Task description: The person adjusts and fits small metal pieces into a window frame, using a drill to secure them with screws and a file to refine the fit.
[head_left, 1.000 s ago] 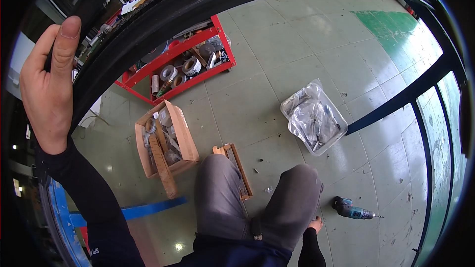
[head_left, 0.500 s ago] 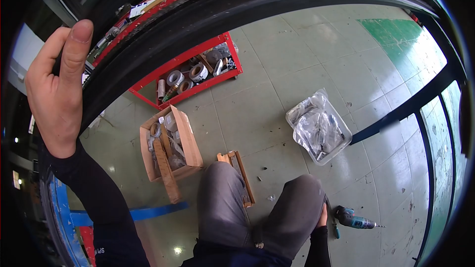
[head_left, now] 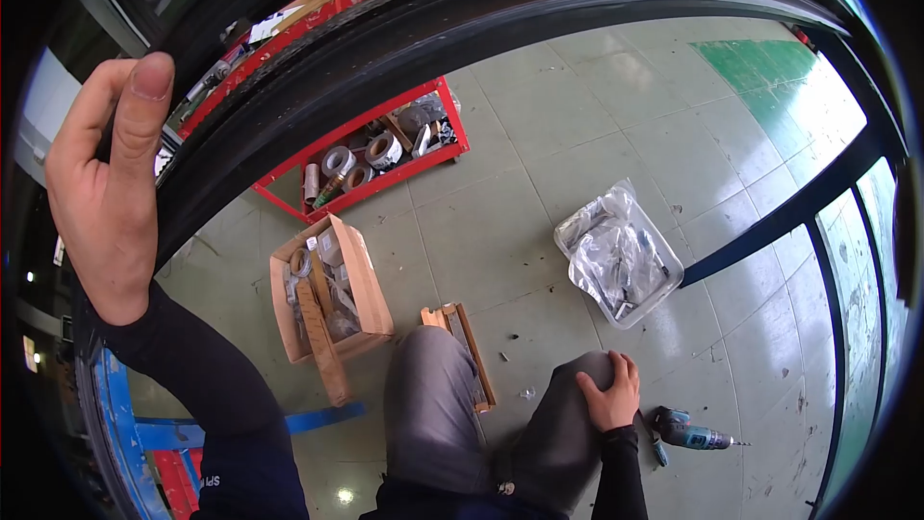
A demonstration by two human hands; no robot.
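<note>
Black frame (head_left: pixel 289 104) curved over you, and your left hand (head_left: pixel 108 188) was raised to grip its side, thumb up, other fingers bent. Your right hand (head_left: pixel 613 397) rested on your knee (head_left: pixel 570 385), fingers a little spread. Cardboard box (head_left: pixel 371 284) contained a wooden strip (head_left: pixel 322 347); red cart (head_left: pixel 423 166), tape rolls (head_left: pixel 383 149); plastic tray (head_left: pixel 664 297), clear bags (head_left: pixel 608 255).

The single view looks from the person's head, forward and steeply down, through a wide lens that bends straight edges and darkens the corners. The thighs (head_left: pixel 435 404) and the raised left hand (head_left: pixel 108 197) sit close; the black frame (head_left: pixel 318 87) arcs across the top, and the tiled floor (head_left: pixel 510 231) lies farther below.
</note>
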